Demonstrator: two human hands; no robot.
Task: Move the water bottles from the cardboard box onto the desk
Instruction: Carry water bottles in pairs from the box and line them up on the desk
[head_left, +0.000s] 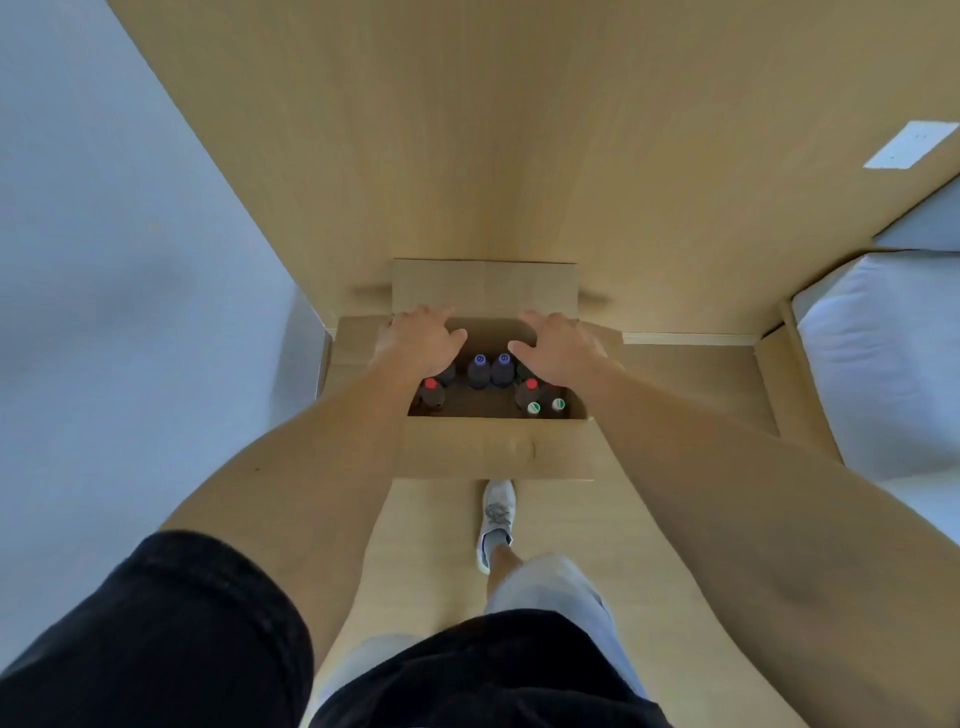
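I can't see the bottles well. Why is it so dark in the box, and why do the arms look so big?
Head view: the box walls and both hands, left and right, shade the bottles, so only the caps show clearly. The wide-angle lens stretches what is near the edges, so the arms balloon. The whole picture is slightly soft.

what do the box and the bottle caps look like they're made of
The box looks like plain brown cardboard, matte, with folded-out flaps and a crease down the near wall. The bottle caps, such as a blue one and a red one, look like smooth coloured plastic, though they are too small to be sure.
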